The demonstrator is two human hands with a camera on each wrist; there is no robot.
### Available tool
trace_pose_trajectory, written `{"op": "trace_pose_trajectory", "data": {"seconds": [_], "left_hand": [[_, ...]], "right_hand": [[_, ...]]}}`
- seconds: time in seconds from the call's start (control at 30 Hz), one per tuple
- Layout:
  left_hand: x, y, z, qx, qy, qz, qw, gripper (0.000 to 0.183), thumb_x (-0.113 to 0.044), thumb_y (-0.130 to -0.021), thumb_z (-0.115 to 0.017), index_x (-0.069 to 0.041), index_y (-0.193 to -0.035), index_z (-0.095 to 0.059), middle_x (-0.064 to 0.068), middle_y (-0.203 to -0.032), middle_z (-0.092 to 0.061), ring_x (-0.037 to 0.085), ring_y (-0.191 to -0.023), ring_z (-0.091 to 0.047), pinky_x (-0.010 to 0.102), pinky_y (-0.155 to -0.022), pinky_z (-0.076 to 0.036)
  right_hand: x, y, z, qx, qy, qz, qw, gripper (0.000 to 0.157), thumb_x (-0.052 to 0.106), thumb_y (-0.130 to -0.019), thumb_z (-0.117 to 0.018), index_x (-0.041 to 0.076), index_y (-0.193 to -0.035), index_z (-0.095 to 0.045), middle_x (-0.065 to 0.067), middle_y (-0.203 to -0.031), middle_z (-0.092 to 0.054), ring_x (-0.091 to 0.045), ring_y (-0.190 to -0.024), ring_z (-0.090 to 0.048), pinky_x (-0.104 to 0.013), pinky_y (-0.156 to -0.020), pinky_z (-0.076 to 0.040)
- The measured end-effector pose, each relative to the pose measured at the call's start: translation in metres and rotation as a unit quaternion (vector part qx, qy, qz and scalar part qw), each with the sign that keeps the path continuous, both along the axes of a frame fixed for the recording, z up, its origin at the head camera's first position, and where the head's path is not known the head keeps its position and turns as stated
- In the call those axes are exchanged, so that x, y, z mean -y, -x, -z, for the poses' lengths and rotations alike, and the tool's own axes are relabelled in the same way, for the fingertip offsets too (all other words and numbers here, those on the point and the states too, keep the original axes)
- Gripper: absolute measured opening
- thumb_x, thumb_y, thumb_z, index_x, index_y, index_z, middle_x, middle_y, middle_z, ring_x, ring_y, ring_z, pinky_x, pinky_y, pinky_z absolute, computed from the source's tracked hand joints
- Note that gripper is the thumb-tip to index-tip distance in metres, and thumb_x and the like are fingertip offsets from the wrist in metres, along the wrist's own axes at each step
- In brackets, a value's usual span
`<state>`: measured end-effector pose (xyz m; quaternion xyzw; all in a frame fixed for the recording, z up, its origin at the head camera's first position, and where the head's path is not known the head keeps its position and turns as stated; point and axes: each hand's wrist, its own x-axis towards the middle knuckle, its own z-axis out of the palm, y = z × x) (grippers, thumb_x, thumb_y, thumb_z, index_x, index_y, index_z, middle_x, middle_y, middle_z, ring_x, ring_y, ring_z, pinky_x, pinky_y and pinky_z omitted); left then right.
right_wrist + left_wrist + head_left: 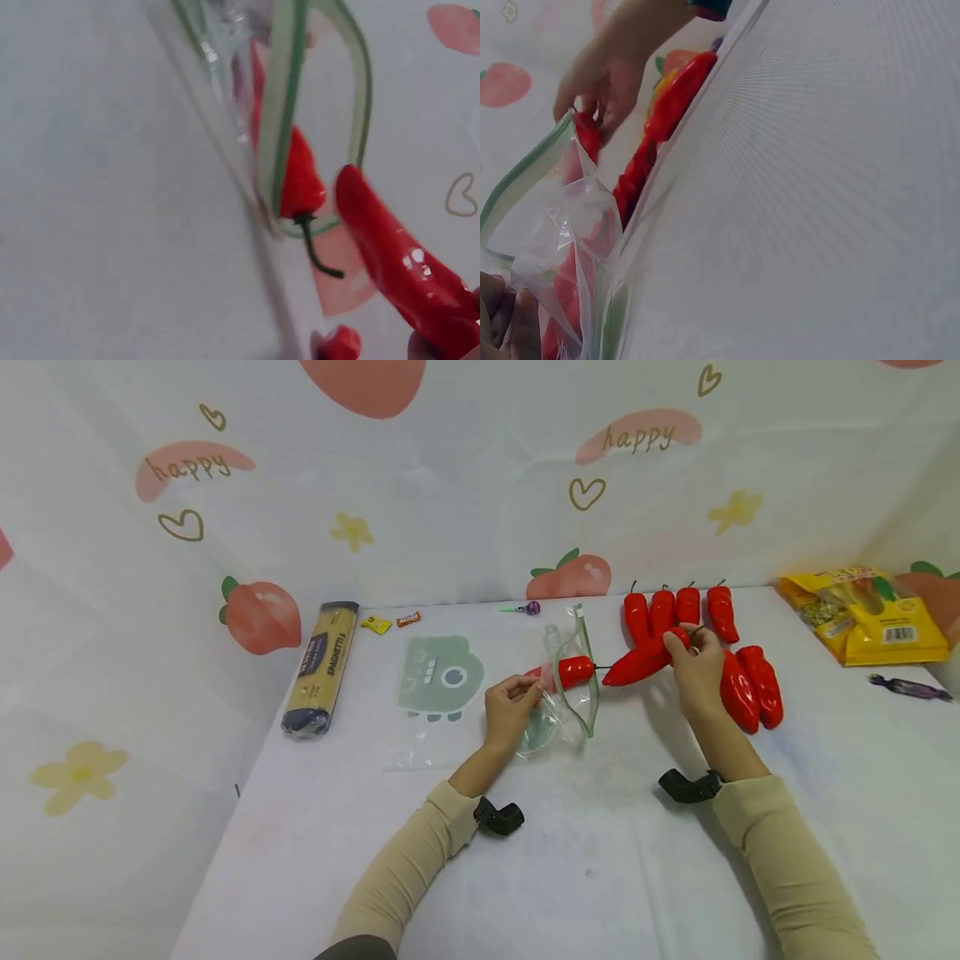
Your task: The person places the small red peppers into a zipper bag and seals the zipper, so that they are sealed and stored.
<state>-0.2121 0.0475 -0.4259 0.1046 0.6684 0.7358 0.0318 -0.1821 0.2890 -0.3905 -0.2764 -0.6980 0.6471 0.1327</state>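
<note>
My left hand point(510, 712) pinches the side of a clear zip bag point(591, 714) with a green-edged mouth and a printed green monster. The mouth of the bag gapes to the right. One red chili pepper point(576, 671) lies in the bag, its dark stem poking out at the opening. With thumb and fingers, my right hand point(701, 675) grips another red chili pepper point(637, 665) by its stem end. In the right wrist view that held pepper point(401, 262) points its tip toward the bag's green rim point(279, 112), close beside it.
More red peppers point(720, 612) lie in a back row, with two peppers point(761, 687) nearer. A yellow snack bag point(870, 618) and a dark wrapped candy point(911, 688) are at right. A spaghetti pack point(322, 668), small candies point(377, 624) and a lollipop point(531, 607) lie left and behind.
</note>
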Motion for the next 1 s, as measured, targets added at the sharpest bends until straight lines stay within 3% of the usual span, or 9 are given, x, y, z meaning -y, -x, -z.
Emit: {"op": "trace_pose_trajectory", "data": {"seconds": [0.1, 0.2, 0.27, 0.4, 0.57, 0.7, 0.87, 1.0], "left_hand": [[-0.001, 0.007, 0.01, 0.002, -0.005, -0.002, 1.0, 0.021, -0.004, -0.082, -0.066, 0.013, -0.094, -0.064, 0.028, -0.093, -0.067, 0.001, -0.065, -0.06, 0.017, -0.064, -0.055], [-0.004, 0.013, 0.02, 0.0, -0.011, -0.007, 0.9999, 0.022, -0.006, -0.081, -0.067, 0.012, -0.094, -0.065, 0.029, -0.093, -0.066, 0.0, -0.065, -0.06, 0.017, -0.063, -0.055], [-0.005, 0.014, 0.021, -0.005, -0.014, -0.013, 0.9998, 0.022, -0.007, -0.081, -0.068, 0.011, -0.094, -0.066, 0.028, -0.094, -0.067, 0.0, -0.065, -0.061, 0.018, -0.064, -0.056], [-0.006, 0.014, 0.021, -0.014, -0.015, -0.024, 0.9995, 0.022, -0.008, -0.082, -0.068, 0.01, -0.093, -0.066, 0.025, -0.094, -0.068, 0.002, -0.065, -0.062, 0.021, -0.064, -0.056], [-0.005, 0.013, 0.02, -0.016, -0.011, -0.031, 0.9993, 0.02, -0.009, -0.083, -0.067, 0.009, -0.093, -0.066, 0.024, -0.092, -0.068, 0.003, -0.065, -0.063, 0.023, -0.066, -0.057], [-0.005, 0.012, 0.019, -0.019, -0.002, -0.03, 0.9994, 0.021, -0.01, -0.083, -0.067, 0.008, -0.093, -0.066, 0.024, -0.093, -0.068, 0.003, -0.065, -0.064, 0.023, -0.066, -0.057], [-0.004, 0.01, 0.015, -0.022, -0.002, -0.026, 0.9994, 0.022, -0.009, -0.083, -0.067, 0.01, -0.094, -0.066, 0.027, -0.093, -0.068, 0.009, -0.067, -0.066, 0.024, -0.065, -0.057], [-0.001, 0.003, 0.005, -0.026, -0.01, -0.021, 0.9994, 0.021, -0.004, -0.082, -0.065, 0.013, -0.093, -0.065, 0.029, -0.091, -0.067, 0.009, -0.066, -0.065, 0.022, -0.064, -0.057]], "right_hand": [[0.006, 0.0, -0.003, -0.049, 0.111, 0.016, 0.992, 0.052, 0.034, -0.087, -0.059, 0.016, -0.131, -0.038, 0.001, -0.13, -0.038, -0.017, -0.125, -0.04, -0.031, -0.106, -0.036], [0.02, 0.0, 0.001, -0.043, 0.144, 0.005, 0.989, 0.049, 0.03, -0.085, -0.062, 0.014, -0.127, -0.041, 0.004, -0.118, -0.041, -0.015, -0.116, -0.047, -0.026, -0.101, -0.04], [0.032, 0.0, 0.008, -0.041, 0.141, -0.011, 0.989, 0.038, 0.024, -0.086, -0.062, 0.013, -0.118, -0.045, 0.005, -0.108, -0.043, -0.01, -0.104, -0.052, -0.02, -0.094, -0.046], [0.048, -0.002, 0.024, -0.047, 0.093, -0.06, 0.993, 0.019, 0.019, -0.09, -0.057, 0.008, -0.105, -0.052, 0.011, -0.09, -0.052, 0.001, -0.081, -0.054, -0.008, -0.075, -0.05], [0.053, -0.006, 0.038, -0.032, 0.0, -0.137, 0.99, 0.041, 0.028, -0.09, -0.057, -0.004, -0.114, -0.055, 0.017, -0.082, -0.058, 0.002, -0.078, -0.054, -0.008, -0.072, -0.05], [0.047, -0.005, 0.041, -0.018, -0.05, -0.165, 0.985, 0.046, 0.033, -0.09, -0.057, -0.002, -0.119, -0.054, 0.017, -0.088, -0.059, -0.002, -0.085, -0.056, -0.008, -0.075, -0.05], [0.016, -0.007, 0.027, -0.032, -0.082, -0.156, 0.984, 0.049, 0.035, -0.09, -0.054, 0.004, -0.128, -0.05, 0.007, -0.106, -0.062, -0.013, -0.103, -0.055, -0.006, -0.08, -0.047], [-0.024, -0.015, 0.012, -0.023, -0.094, -0.093, 0.991, 0.05, 0.038, -0.088, -0.057, 0.012, -0.13, -0.051, 0.018, -0.103, -0.061, -0.002, -0.1, -0.052, -0.001, -0.077, -0.043]]}}
